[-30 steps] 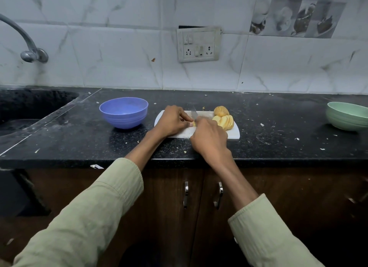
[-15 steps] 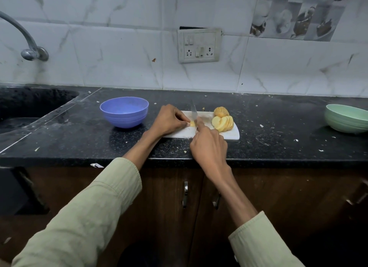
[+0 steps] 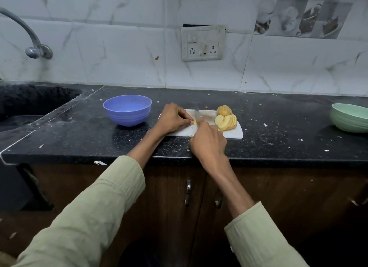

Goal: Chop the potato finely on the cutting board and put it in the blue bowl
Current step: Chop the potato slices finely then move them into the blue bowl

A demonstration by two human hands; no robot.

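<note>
Head view, only one: chopping step in hand — left hand at frame centre has its fingers curled, fingertips pinching a small potato piece down on the white cutting board; right hand sits just below and right of it, fingers wrapped round the handle of a knife, handle itself hidden under the hand, blade up over the piece. Rest of the potato is further right on the board: a fan of potato slices and an unsliced potato end behind it, touching or nearly. Blue bowl sits left of the board, near it, looks empty — so judging by that, nothing transferred yet and most of the slices are not yet fine-cut. Next move likely needs short cuts with the blade kept clear of the left fingertips, which are right beside it; that's the main risk. Around: green bowl at right edge, well apart; sink and tap upper left; wall socket top centre; scraps scattered on the black counter. Path from board to the blue one looks unobstructed.
</note>
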